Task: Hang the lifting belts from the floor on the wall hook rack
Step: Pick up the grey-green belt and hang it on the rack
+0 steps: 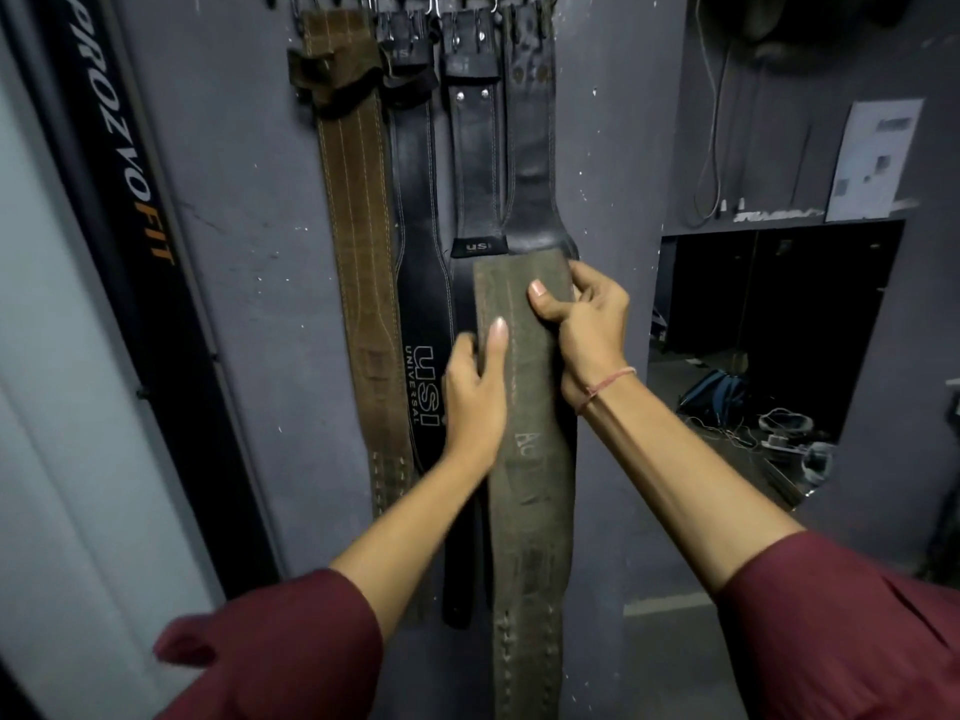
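Dim, soft, wide-angle-bent view; brightest at the left edge.

A dim grey wall (249,252), chipped white in spots, has a black lettered banner (130,200) along its left. A paper sheet (878,158) and cables (714,148) hang at right.

Left hand (475,392), right hand (582,324) curled, forearms outstretched.
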{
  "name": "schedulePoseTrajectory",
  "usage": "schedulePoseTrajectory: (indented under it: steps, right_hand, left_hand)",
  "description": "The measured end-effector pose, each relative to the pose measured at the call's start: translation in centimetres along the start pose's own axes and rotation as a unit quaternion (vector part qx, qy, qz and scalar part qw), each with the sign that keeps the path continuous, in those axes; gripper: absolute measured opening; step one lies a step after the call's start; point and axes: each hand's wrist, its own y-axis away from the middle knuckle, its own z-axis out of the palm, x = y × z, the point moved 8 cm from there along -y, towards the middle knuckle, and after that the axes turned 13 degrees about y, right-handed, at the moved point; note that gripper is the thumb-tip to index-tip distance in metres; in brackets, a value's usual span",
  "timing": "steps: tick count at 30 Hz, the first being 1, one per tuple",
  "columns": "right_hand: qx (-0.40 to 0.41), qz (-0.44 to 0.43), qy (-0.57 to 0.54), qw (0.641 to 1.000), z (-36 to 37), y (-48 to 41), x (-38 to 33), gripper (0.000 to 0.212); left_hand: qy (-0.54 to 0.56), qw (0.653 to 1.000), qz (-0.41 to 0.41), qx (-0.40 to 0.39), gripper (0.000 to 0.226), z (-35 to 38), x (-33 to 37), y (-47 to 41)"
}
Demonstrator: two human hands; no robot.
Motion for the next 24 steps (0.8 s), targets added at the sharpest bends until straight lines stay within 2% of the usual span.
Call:
schedulePoseTrajectory:
  steps: [2, 4, 6, 8, 11, 14, 16, 19, 20, 24]
  right_hand:
    - [-0.015, 0.002, 0.000, 1.000, 0.1, 1.1, 0.8, 0.021]
    - [-0.034, 0.000, -0.001, 0.999, 0.1, 2.1, 1.5, 0.024]
    - [-0.052, 0.000, 0.008, 0.999, -0.2, 2.9, 2.6, 0.026]
    - [-0.061, 0.016, 0.019, 0.998, -0.7, 3.5, 3.7, 0.026]
    - [-0.089, 0.054, 0.029, 0.994, -0.3, 3.6, 4.4, 0.026]
    - [-0.115, 0.117, 0.006, 0.986, 0.2, 2.0, 3.6, 0.040]
    - [-0.127, 0.130, -0.003, 0.983, 0.1, 0.7, 2.5, 0.045]
    - [-0.094, 0.098, 0.029, 0.990, 0.0, -0.1, 1.7, 0.024]
    - [-0.085, 0.082, 0.036, 0.992, 0.2, 0.2, 1.7, 0.027]
    - [-0.094, 0.029, 0.041, 0.994, 0.1, 1.7, 2.2, 0.041]
  left_hand:
    - [0.009, 0.996, -0.078, 0.029, 0.046, 0.2, 0.8, -3.0]
    - [0.070, 0.982, -0.171, 0.040, 0.049, 0.3, 1.0, -5.0]
    - [0.133, 0.966, -0.215, 0.049, 0.042, 0.3, 1.2, -5.6]
    - [0.122, 0.974, -0.186, 0.040, 0.031, 0.4, 1.6, -5.2]
    - [0.126, 0.987, -0.103, -0.016, 0.026, 1.4, 2.6, -3.5]
    - [0.157, 0.983, -0.062, -0.070, 0.028, 2.0, 3.0, -2.3]
    - [0.153, 0.982, -0.061, -0.094, 0.029, 1.7, 2.8, -1.9]
    - [0.119, 0.984, -0.091, -0.097, 0.028, 0.8, 1.6, -1.5]
    - [0.120, 0.982, -0.120, -0.087, 0.029, 0.6, 1.2, -1.4]
    - [0.128, 0.954, -0.261, -0.072, 0.075, 0.1, -0.2, -2.9]
